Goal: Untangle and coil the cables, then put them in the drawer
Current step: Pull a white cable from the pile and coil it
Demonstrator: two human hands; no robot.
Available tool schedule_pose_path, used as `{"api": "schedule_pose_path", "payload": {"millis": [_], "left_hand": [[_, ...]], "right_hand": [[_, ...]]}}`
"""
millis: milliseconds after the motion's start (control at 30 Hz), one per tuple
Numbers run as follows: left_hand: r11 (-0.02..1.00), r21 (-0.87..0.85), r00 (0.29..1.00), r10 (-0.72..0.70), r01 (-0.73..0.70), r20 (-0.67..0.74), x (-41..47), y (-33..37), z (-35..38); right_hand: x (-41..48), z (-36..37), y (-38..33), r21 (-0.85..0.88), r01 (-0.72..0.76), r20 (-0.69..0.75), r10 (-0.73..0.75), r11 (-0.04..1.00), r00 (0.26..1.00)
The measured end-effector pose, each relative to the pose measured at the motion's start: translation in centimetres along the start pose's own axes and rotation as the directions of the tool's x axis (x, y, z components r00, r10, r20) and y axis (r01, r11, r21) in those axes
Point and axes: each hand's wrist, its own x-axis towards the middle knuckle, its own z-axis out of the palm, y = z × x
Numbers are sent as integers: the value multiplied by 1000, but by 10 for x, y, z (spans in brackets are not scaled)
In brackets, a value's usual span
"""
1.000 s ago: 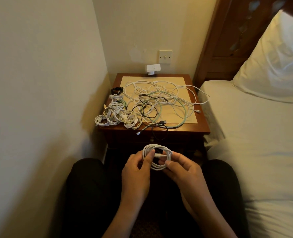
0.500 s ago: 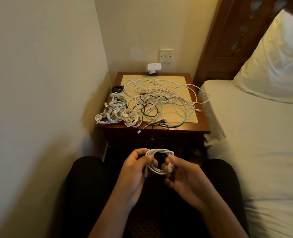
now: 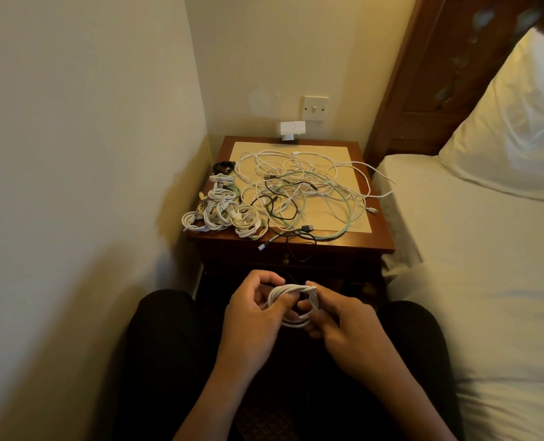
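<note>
The small white cable (image 3: 296,323) is wound into a round ring. It sits in the air over the person's lap, just in front of the little table. Both hands hold it. The left hand (image 3: 254,316) curls its fingers round the left side of the ring, and I think that is to stop the loops from springing open. The right hand (image 3: 337,319) pinches the right side, where the cable looks bunched up tight. I think the loose end is being tucked in there, but the fingers hide it.

The cable looks smooth and bendy, like a thin white noodle.

On the left side of the bedside table (image 3: 382,240) lies a heap of little rings (image 3: 222,214), mostly white. A small black ring (image 3: 223,167) lies just behind them. They look done, and they wait there together.

Beside them is a big messy tangle (image 3: 299,192) of long white, black and pale green cables. It lies on a flat cream mat (image 3: 353,221). One green end hangs over the front edge. So there is a lot left to do.

The table is dark, shiny wood. Its drawer (image 3: 328,261) is under the top and looks shut.

A soft white bed (image 3: 471,265) with a puffy pillow (image 3: 512,128) is on the right. A wall switch (image 3: 315,108) and a small white box (image 3: 293,130) are at the back.
</note>
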Motion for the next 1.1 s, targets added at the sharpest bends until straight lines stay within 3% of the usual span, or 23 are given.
{"api": "schedule_pose_path", "payload": {"millis": [100,133,200,300,367,433,500,567,633,767,900,967,1100], "left_hand": [[992,103,994,60,-69,93,-5,2,-2],[999,40,992,25,-30,127,-6,5,-3],[948,-275,974,-108,162,201,-3,8,-5],[602,-702,925,-259,380,279,3,6,-4],[389,-813,889,-331,434,317,4,6,-2],[303,-842,870,-366,447,330,6,7,0],[311,-846,874,-376,433,308,8,9,0],[348,-839,883,-371,419,287,10,10,0],[341,-842,889,-344,418,302,9,10,0],[230,-875,882,-318,426,346,11,11,-2],[194,-892,884,-327,409,334,12,12,-1],[278,-886,898,-351,371,266,12,6,2],[643,-694,926,-365,325,96,9,-5,5]], "right_hand": [[0,-3,6,-39,-11,2,11,999,1000],[-1,-4,8,-7,-7,8,7,1000,1000],[-2,-3,11,161,-1,12,-1,987,1000],[-4,-1,10,541,-71,3,83,838,997],[-2,2,9,721,-149,51,163,677,985],[2,5,9,850,-235,141,226,471,964],[5,8,7,903,-283,209,245,324,947],[9,9,9,920,-294,234,240,259,942],[11,6,10,929,-282,230,220,240,948],[14,-2,13,926,-274,229,188,261,955],[17,-3,16,927,-323,299,147,189,943],[18,-2,14,925,-296,261,168,238,951],[15,1,9,794,-144,5,231,591,973]]}}
